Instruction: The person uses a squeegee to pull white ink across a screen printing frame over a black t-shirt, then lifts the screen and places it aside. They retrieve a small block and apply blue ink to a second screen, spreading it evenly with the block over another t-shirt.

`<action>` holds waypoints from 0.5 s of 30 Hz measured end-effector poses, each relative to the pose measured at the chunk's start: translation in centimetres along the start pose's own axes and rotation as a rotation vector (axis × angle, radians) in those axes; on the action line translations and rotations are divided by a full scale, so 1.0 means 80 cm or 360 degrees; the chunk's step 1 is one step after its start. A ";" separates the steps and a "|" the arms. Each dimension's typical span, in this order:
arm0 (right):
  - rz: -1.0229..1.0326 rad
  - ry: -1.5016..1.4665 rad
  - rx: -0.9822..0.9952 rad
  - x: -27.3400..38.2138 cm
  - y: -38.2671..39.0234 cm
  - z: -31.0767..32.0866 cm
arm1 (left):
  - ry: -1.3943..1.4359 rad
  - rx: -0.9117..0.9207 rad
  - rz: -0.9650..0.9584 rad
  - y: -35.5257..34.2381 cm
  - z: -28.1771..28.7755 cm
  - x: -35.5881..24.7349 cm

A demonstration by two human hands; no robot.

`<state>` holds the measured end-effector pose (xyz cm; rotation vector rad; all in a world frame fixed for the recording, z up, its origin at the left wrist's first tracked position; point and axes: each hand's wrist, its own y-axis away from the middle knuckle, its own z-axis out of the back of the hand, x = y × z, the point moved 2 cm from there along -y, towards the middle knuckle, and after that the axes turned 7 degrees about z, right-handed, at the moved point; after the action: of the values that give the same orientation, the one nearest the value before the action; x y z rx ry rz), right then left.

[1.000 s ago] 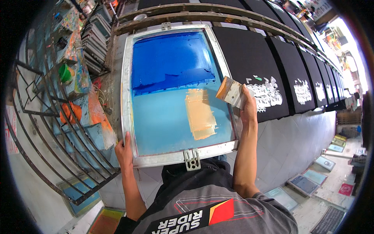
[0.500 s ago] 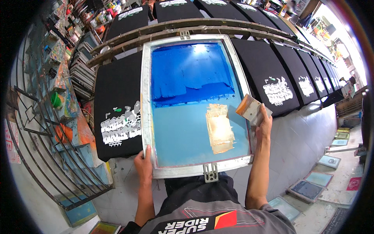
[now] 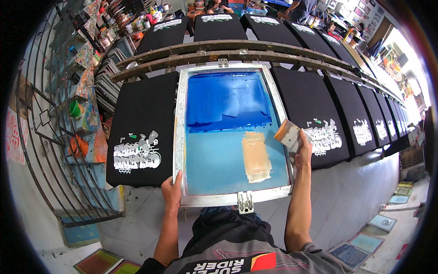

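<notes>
A silk-screen frame [image 3: 180,137] with a pale metal rim lies in front of me, over the row of black shirts. Deep blue [image 3: 228,98] covers its upper mesh, and a tan ink patch [image 3: 256,157] sits on the lighter blue lower part. My left hand [image 3: 171,192] grips the frame's lower left edge, thumb on top. In my right hand [image 3: 303,153] is a small squeegee [image 3: 288,135] with a brown-orange edge, held tilted above the frame's right side. Whether that hand also touches the frame, I cannot tell. A metal clip [image 3: 245,202] sits on the near rim.
Black shirts with white prints [image 3: 137,155] lie on boards to both sides and beyond the wooden rails [image 3: 182,59]. A metal railing [image 3: 45,150] curves along the left. More screens [image 3: 367,242] rest at the lower right. People [image 3: 219,7] are at the far end.
My view has tilted up, showing more of the far room. The frame looks slightly smaller, its far edge still near the rails. Both hands keep their holds on the frame and squeegee.
</notes>
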<state>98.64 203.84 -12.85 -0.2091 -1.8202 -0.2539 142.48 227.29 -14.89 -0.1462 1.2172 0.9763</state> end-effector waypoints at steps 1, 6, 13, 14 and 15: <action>-0.0017 -0.0031 0.0017 -0.001 -0.006 -0.002 | -0.0026 -0.0008 0.0019 -0.004 -0.004 -0.002; -0.0055 -0.0077 -0.0014 -0.006 -0.037 -0.003 | -0.0050 -0.0016 0.0047 -0.019 -0.025 -0.022; -0.0189 -0.0018 -0.0032 -0.029 -0.044 0.015 | 0.0015 0.0063 0.0119 -0.017 -0.031 -0.017; -0.0203 -0.0029 -0.0025 -0.035 -0.044 0.019 | 0.0024 0.0082 0.0150 -0.018 -0.031 -0.021; -0.0218 -0.0039 -0.0020 -0.038 -0.047 0.028 | 0.0033 0.0101 0.0183 -0.018 -0.033 -0.023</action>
<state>96.34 200.84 -16.55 -0.0967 -1.8601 -0.3603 141.53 223.91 -14.95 -0.0369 1.2850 1.0366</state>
